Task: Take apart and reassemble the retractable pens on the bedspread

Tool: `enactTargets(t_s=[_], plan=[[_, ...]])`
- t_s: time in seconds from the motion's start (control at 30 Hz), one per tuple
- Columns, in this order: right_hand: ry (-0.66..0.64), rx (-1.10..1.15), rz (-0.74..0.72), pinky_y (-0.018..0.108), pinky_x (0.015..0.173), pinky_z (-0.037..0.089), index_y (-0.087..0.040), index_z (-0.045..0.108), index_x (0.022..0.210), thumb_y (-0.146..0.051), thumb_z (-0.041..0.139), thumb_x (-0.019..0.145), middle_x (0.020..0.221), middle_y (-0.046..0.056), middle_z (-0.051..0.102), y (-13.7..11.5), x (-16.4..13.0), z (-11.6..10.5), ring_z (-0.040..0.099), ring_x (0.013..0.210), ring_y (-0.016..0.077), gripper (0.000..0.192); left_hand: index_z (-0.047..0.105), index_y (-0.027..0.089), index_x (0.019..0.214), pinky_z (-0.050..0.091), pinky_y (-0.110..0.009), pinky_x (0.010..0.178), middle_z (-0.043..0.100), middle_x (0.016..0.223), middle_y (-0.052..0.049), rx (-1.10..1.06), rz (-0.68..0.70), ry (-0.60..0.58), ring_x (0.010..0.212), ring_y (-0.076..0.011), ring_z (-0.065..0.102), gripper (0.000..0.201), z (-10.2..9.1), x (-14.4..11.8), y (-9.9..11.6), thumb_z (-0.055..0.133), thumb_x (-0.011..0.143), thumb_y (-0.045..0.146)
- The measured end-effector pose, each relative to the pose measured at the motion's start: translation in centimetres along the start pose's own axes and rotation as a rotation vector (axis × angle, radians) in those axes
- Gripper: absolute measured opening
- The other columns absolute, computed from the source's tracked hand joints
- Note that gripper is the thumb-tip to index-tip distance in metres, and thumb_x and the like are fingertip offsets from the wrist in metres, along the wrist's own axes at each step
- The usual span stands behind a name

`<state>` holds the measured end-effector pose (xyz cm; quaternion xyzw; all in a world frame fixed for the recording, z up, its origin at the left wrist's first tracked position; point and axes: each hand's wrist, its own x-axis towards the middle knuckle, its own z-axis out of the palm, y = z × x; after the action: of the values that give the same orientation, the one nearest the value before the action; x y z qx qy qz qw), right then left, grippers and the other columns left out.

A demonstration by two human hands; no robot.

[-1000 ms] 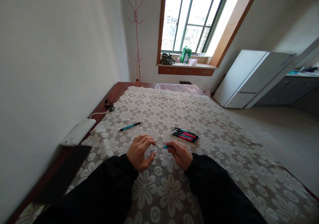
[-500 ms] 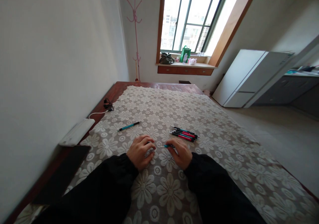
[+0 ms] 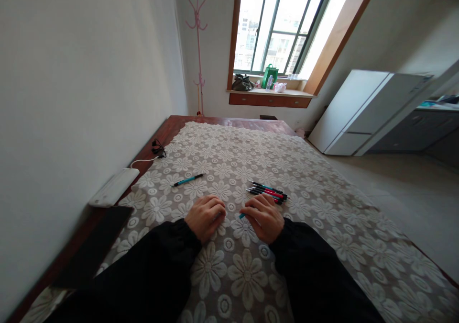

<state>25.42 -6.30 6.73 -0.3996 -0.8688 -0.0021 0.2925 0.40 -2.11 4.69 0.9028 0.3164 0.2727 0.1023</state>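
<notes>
My right hand [image 3: 264,217] is closed, its thumb and fingers pinching a small teal pen part [image 3: 242,216]; only a short end shows, pointing left. My left hand [image 3: 206,217] is curled with fingertips together, a small gap away from the teal piece. Whatever it holds is hidden behind its fingers. Just beyond the right hand lies a bundle of slim pens [image 3: 267,191] with black, red and teal barrels and silvery tips; the fingers cover part of it. Farther left, a single teal and black pen [image 3: 188,180] lies slanted on the lace tablecloth [image 3: 247,275].
Along the left table edge lie a dark flat panel [image 3: 95,246], a white power strip-like box [image 3: 114,187] and a black cable plug [image 3: 158,149]. Past the table are a pink coat stand [image 3: 198,50], a window sill [image 3: 287,92] with bags, and a white fridge [image 3: 369,112].
My right hand has drawn slightly right, away from the left, and turned over the teal piece; its thin pale end no longer shows. The left fingers have closed more. The view has shifted slightly.
</notes>
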Motion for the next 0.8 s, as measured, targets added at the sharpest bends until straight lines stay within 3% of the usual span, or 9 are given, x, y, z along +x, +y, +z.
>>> enactTargets(t_s=[0.17, 0.43, 0.67, 0.8], plan=[[0.042, -0.079, 0.023, 0.046, 0.095, 0.032, -0.024, 0.067, 0.102, -0.013, 0.055, 0.093, 0.097, 0.004, 0.069, 0.7, -0.2, -0.4, 0.057, 0.096, 0.0237, 0.019, 0.068, 0.026, 0.098, 0.050, -0.043, 0.097, 0.073, 0.110, -0.002, -0.026, 0.021, -0.016, 0.112, -0.0242, 0.061, 0.011, 0.1, 0.0, -0.1, 0.063, 0.091, 0.021], [0.205, -0.200, 0.249, 0.049, 0.102, 0.026, -0.025, 0.066, 0.096, -0.009, 0.056, 0.089, 0.103, 0.005, 0.070, 3.2, -1.1, -0.8, 0.059, 0.103, 0.0250, 0.020, 0.069, 0.025, 0.095, 0.054, -0.038, 0.089, 0.074, 0.098, -0.003, -0.082, 0.028, 0.066, 0.099, -0.0209, 0.064, 0.010, -0.2, 0.1, 0.1, 0.060, 0.093, 0.021], [0.089, 0.021, 0.087, 0.044, 0.095, 0.032, -0.023, 0.063, 0.103, -0.016, 0.051, 0.097, 0.096, 0.004, 0.069, 0.3, -0.2, 0.0, 0.058, 0.095, 0.0228, 0.015, 0.067, 0.026, 0.116, 0.054, -0.032, 0.084, 0.074, 0.095, -0.003, -0.173, 0.052, 0.149, 0.092, -0.0187, 0.063, 0.022, -0.5, 0.0, 0.3, 0.056, 0.097, 0.020], [0.047, 0.078, 0.041, 0.044, 0.093, 0.033, -0.022, 0.063, 0.105, -0.018, 0.049, 0.098, 0.095, 0.005, 0.068, -0.8, 0.0, 0.5, 0.057, 0.093, 0.0227, 0.016, 0.072, 0.026, 0.107, 0.054, -0.031, 0.083, 0.074, 0.094, -0.003, -0.197, 0.087, 0.175, 0.090, -0.0180, 0.063, 0.019, -0.5, -0.1, 0.2, 0.057, 0.097, 0.020]])
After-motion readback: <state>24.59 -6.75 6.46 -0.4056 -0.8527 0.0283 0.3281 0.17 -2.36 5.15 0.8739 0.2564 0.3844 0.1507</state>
